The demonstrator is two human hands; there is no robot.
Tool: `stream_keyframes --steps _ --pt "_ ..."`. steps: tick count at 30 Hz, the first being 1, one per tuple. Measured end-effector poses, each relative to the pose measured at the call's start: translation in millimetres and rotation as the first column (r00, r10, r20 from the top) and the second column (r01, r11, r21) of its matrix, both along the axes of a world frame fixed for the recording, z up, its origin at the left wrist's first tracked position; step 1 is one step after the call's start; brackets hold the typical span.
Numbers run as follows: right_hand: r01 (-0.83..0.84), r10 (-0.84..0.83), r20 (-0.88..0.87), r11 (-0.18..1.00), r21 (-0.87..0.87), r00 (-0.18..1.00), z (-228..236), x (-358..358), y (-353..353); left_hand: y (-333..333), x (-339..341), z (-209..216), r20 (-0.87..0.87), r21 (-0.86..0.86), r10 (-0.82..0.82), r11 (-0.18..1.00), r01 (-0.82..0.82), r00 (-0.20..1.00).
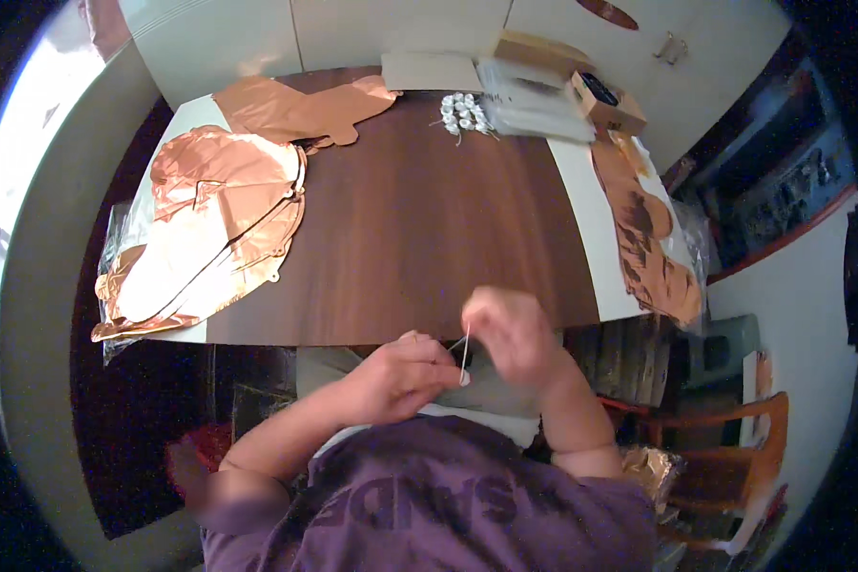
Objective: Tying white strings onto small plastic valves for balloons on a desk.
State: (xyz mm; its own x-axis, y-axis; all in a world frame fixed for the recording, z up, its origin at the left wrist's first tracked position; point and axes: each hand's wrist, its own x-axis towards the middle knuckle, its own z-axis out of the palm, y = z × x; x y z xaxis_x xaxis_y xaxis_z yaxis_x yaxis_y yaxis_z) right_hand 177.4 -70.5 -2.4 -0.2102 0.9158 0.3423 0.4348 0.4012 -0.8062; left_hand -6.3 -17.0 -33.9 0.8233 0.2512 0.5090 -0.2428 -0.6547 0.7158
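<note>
My left hand (405, 377) is closed in a pinch in front of my body, just off the table's near edge. A small white bit shows at its fingertips. From there a thin white string (465, 355) runs up to my right hand (513, 334), whose fingers are pinched on its other end. The right hand is slightly blurred. At the table's far side lies a heap of small white string bundles (464, 112). Flat copper-coloured foil balloons (224, 191) overlap at the left, with another foil piece (300, 110) behind them.
The dark brown tabletop (429, 229) has white side strips. Clear plastic bags (534, 100) and an open cardboard box (605, 100) stand at the far right. More copper foil (643, 229) lies along the right edge. A wooden chair (734, 458) stands at my right.
</note>
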Motion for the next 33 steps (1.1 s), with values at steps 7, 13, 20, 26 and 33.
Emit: stream_keyframes --steps 7,13,20,26,33 --pt "-0.003 0.004 -0.058 1.0 0.016 0.998 2 2 -8 2 3 -1 0.029 -0.055 0.117 0.992 -0.115 0.993" --pt "-0.287 0.286 0.072 0.958 -0.001 0.955 -13 -14 -16 35 3 0 -0.028 0.103 0.312 0.946 -0.308 0.95" --pt "-0.262 0.271 0.131 0.962 -0.081 0.954 -19 -7 -15 34 -4 9 0.003 0.158 0.372 0.916 -0.368 0.928" --pt "-0.057 0.063 0.034 0.985 -0.164 0.997 -42 -2 -12 15 3 13 0.07 -0.236 0.185 0.958 -0.164 0.98" --pt "0.062 -0.055 0.081 0.994 -0.085 0.995 -15 8 1 8 -3 6 0.128 -0.04 0.222 0.975 -0.219 0.967"
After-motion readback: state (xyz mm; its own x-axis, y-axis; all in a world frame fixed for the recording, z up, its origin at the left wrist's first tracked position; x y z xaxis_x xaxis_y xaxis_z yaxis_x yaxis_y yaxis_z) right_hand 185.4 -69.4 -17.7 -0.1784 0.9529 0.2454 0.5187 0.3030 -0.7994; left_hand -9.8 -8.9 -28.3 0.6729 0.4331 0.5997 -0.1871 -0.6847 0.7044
